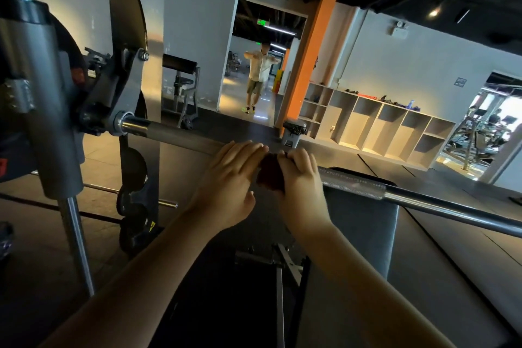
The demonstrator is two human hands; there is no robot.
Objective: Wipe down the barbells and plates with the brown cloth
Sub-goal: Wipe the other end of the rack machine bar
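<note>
cubby shelf (pixel 395 106) holds a small dark item (pixel 316 98) upper left; right hand (pixel 300 178) grips brown cloth (pixel 271 172) on the barbell (pixel 356 182), left hand (pixel 234 175) rests straight-fingered beside it

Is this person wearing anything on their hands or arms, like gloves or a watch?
No. The left hand and the right hand are bare: no gloves, and no ring, watch or wristband shows. No sleeve comes into view either.
</note>
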